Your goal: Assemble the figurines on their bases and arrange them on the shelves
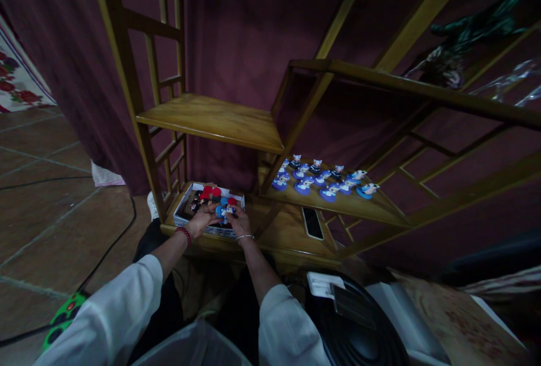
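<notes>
Both my hands are over a shallow white box (182, 215) on the lowest shelf. Between them is a small blue-and-white figurine (225, 212). My left hand (203, 220), with a red bead bracelet at its wrist, has its fingers closed on the figurine's left side. My right hand (240, 223), wearing a silver bracelet, grips it from the right. Several more figurines with red and dark parts (210, 192) lie in the box behind my fingers. The fingers partly cover the held figurine and the box's contents.
Several purple, blue and black figurines (327, 191) stand on a raised shelf (367, 208) to the right. Below it lies a phone (313, 223). A wooden shelf board (211, 119) overhangs the box. A green power strip (63, 318) with a black cable is on the floor.
</notes>
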`<action>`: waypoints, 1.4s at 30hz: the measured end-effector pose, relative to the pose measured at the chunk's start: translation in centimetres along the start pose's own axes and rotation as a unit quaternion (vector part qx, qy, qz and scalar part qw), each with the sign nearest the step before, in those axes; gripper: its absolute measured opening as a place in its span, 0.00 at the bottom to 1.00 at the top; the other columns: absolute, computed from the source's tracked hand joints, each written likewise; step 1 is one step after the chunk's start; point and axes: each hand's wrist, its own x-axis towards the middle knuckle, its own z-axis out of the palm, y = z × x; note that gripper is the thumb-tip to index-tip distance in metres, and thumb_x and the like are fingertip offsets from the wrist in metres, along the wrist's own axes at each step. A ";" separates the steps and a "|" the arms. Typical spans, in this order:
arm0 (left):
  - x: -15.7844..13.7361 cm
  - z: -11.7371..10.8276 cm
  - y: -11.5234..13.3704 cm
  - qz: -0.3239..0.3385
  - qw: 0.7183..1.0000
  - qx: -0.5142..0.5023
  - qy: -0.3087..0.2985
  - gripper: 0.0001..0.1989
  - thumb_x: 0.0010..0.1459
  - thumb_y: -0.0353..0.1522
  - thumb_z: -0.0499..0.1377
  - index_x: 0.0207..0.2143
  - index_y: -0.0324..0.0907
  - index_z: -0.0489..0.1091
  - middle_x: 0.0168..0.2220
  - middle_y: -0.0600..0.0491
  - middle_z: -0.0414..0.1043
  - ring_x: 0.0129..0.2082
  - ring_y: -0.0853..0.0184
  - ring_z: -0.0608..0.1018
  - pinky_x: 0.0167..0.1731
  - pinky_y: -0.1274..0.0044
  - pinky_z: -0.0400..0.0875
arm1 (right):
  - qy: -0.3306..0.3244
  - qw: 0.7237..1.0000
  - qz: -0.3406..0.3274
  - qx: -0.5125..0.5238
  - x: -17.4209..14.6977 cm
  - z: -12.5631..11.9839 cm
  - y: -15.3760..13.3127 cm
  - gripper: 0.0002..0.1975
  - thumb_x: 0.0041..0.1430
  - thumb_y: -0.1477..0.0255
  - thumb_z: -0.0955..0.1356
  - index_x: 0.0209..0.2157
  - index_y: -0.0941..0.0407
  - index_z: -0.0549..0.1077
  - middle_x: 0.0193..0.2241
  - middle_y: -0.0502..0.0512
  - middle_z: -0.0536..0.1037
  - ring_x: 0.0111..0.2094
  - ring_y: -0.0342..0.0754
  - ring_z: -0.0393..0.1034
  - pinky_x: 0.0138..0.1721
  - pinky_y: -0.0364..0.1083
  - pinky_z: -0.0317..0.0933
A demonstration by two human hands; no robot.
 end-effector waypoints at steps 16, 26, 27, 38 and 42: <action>0.6 -1.2 -0.7 -0.028 0.996 -0.061 0.051 0.19 0.48 0.17 0.52 0.41 0.41 0.70 0.40 0.52 0.70 0.34 0.75 0.72 0.42 0.79 0.68 | 0.018 0.999 -0.019 -0.040 0.5 0.9 0.2 0.16 0.43 0.68 0.65 0.37 0.54 0.69 0.34 0.50 0.74 0.35 0.44 0.68 0.39 0.44 0.62; 0.3 -1.4 -0.3 -0.038 0.995 -0.076 0.045 0.23 0.48 0.17 0.53 0.45 0.42 0.68 0.38 0.53 0.70 0.30 0.78 0.71 0.39 0.83 0.66 | 0.016 0.999 -0.020 -0.040 0.9 1.1 0.8 0.18 0.42 0.66 0.66 0.38 0.55 0.68 0.33 0.51 0.74 0.35 0.45 0.68 0.38 0.44 0.62; 0.3 -1.5 -0.3 -0.038 0.995 -0.077 0.044 0.22 0.48 0.17 0.53 0.44 0.43 0.68 0.38 0.53 0.70 0.30 0.78 0.71 0.38 0.83 0.66 | 0.015 0.999 -0.020 -0.044 0.9 1.2 0.8 0.18 0.42 0.66 0.66 0.38 0.55 0.68 0.33 0.51 0.74 0.35 0.45 0.68 0.38 0.44 0.61; 0.7 -1.7 -0.6 -0.033 0.991 -0.123 0.037 0.20 0.47 0.16 0.54 0.41 0.41 0.70 0.32 0.54 0.70 0.27 0.79 0.69 0.33 0.84 0.65 | 0.019 0.999 -0.028 -0.016 1.1 1.4 1.4 0.16 0.42 0.66 0.66 0.37 0.53 0.68 0.33 0.49 0.74 0.35 0.46 0.68 0.39 0.46 0.61; 0.9 -1.9 -0.8 -0.034 0.989 -0.143 0.034 0.19 0.46 0.16 0.55 0.39 0.41 0.71 0.32 0.54 0.69 0.27 0.79 0.69 0.32 0.85 0.64 | 0.021 0.999 -0.027 0.008 1.2 1.5 1.4 0.16 0.42 0.66 0.66 0.37 0.54 0.68 0.32 0.50 0.73 0.35 0.47 0.67 0.39 0.46 0.61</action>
